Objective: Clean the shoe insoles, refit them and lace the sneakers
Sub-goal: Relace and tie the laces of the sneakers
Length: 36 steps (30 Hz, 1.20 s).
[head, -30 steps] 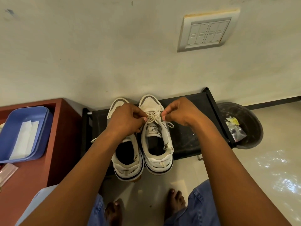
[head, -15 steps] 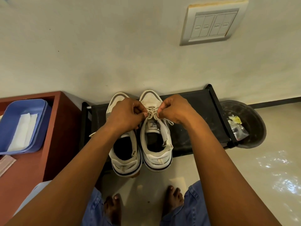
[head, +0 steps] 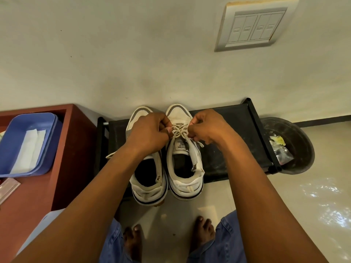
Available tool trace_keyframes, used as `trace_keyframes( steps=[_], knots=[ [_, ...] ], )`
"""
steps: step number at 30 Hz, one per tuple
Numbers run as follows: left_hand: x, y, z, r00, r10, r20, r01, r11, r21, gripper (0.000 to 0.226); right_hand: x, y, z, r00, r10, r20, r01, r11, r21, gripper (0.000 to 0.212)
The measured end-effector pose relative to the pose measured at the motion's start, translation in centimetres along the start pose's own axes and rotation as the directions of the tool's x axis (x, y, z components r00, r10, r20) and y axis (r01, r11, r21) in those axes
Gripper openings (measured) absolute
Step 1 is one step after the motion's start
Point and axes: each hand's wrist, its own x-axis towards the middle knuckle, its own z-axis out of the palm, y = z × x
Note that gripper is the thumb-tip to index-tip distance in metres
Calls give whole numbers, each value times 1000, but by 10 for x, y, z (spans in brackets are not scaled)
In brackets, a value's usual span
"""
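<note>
Sneakers, two of them, stand side by side on the black shoe rack (head: 228,118), toes to the wall and heels toward you. Your hands work on the right sneaker (head: 183,154); the left sneaker (head: 148,179) waits beside it, touching it.

Your left hand (head: 147,133) and your right hand (head: 208,128) are both curled, each pinching a part of the one cream lace (head: 179,130) where it crosses near the toe. The lace lies right between your hands, so each hand pulls out to its own side. The shoe's long side runs away from you, toward the wall. Both hands are about as near. One loose lace end (head: 198,143) hangs off the right side.

The left sneaker seems to have no lacing done yet, but your left hand hides much of it.

Also here: one blue tray (head: 47,141), one dark bin (head: 302,149), two bare feet.
</note>
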Motion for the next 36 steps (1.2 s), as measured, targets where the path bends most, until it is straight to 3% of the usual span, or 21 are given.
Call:
trace_keyframes(
  steps=[13, 21, 36],
  knots=[
    [-2, 4, -9, 999, -34, 32, 35, 999, -34, 4, 3, 0, -3, 1000, 13, -7, -13, 999, -45, 17],
    [-5, 7, -18, 990, -22, 139, 17, 999, 40, 16, -6, -2, -15, 992, 53, 111, -34, 985, -167, 11],
    [-7, 4, -8, 999, -1, -47, 10, 980, 200, 7, 1, 0, -10, 990, 131, 60, -114, 966, -232, 25]
  ],
)
